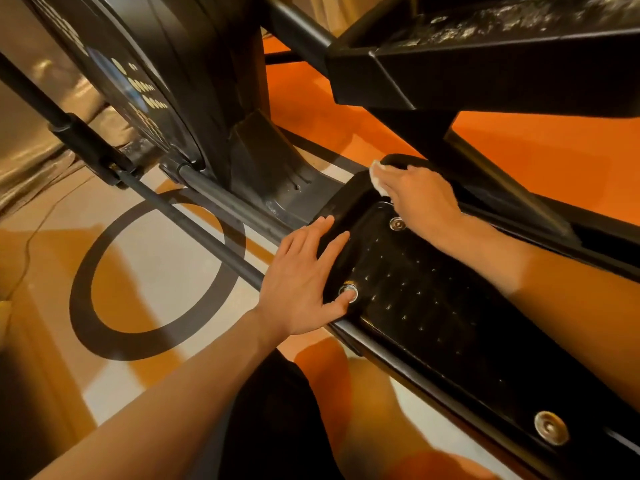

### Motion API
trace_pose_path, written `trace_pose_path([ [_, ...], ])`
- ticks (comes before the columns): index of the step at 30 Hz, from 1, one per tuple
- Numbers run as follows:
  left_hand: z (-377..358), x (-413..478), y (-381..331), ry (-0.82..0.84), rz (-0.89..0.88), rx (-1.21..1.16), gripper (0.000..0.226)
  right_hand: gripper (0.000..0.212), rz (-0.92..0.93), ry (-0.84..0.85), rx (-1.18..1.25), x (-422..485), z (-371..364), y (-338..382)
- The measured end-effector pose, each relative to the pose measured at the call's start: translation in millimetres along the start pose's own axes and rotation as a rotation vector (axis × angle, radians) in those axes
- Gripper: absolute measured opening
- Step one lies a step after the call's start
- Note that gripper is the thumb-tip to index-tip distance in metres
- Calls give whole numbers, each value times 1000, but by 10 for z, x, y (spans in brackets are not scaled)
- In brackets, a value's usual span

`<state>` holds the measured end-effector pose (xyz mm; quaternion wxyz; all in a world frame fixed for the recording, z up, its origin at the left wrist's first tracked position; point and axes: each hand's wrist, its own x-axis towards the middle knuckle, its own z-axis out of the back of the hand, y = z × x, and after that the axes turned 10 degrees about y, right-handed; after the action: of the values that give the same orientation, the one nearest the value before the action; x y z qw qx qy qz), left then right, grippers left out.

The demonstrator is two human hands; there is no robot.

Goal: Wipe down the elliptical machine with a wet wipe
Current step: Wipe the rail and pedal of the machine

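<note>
The black elliptical machine fills the view, its flywheel housing (166,84) at upper left. A studded black foot pedal (426,306) runs from the centre to the lower right. My right hand (422,199) holds a white wet wipe (377,178) against the pedal's raised front rim. Most of the wipe is hidden under the fingers. My left hand (304,285) lies flat with straight fingers on the pedal's near front corner, thumb by a metal bolt (348,292).
A second pedal (485,60), scuffed white, hangs above at upper right. A black rod (194,226) crosses diagonally left of the pedal. The floor (554,168) is orange with a black ring marking (152,278). My knees (363,393) are below.
</note>
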<state>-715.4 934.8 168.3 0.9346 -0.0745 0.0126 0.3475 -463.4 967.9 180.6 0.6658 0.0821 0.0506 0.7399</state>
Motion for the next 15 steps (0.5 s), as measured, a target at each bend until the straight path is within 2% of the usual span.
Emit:
trace_pose_path([
  [2,8,-7,0,11,-3,2,81,30,-81,-36,30,-235,98,-125],
  [4,7,-5,2,16,-3,16,80,22,-118,13,42,-504,179,-282],
  [7,-6,-7,5,1,-7,28,80,29,-235,91,167,-1031,325,-578],
  [11,-15,1,13,-16,-19,52,81,35,-394,65,279,-1858,504,-785],
  [13,-30,16,-1,-19,-22,59,81,33,-442,54,224,-2026,484,-836],
  [15,-31,24,-13,-11,-18,61,80,26,-387,38,56,-1956,395,-834],
])
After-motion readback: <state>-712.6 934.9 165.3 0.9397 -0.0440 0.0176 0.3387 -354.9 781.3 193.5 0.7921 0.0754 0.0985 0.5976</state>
